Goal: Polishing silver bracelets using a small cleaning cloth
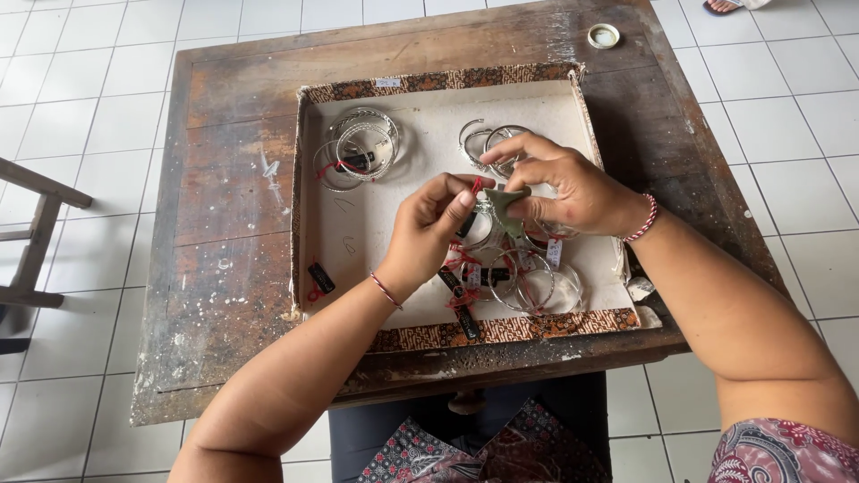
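Right now, two bare hands meet over the middle of a shallow tray [309,179] with a patterned edge, which sits on an old, scratched wooden table [224,179]. The left hand [429,234] is curled almost closed, and its thumb and first finger pinch a bit of red string [477,184] at the top, so the string stays tight and does not slip. The right hand [564,190] is also mostly closed, with its fingers bent around a small grey-green cloth [508,207], and it seems to press a thin silver bangle [486,220] inside the cloth, though the fingers hide most of that ring. Both hands hold their things up just above the tray, close together, so each hand can help the other. Under them lies a heap of more silver bangles [532,286] with red strings and little black tags [465,313], near the front edge where they are easy to grab. Another bunch of bangles [362,148] rests well apart at the back left, kept on its own. One loose black tag [320,277] lies near the left wall. A small round lid [604,36] sits far off on the table's back corner, out of the way.
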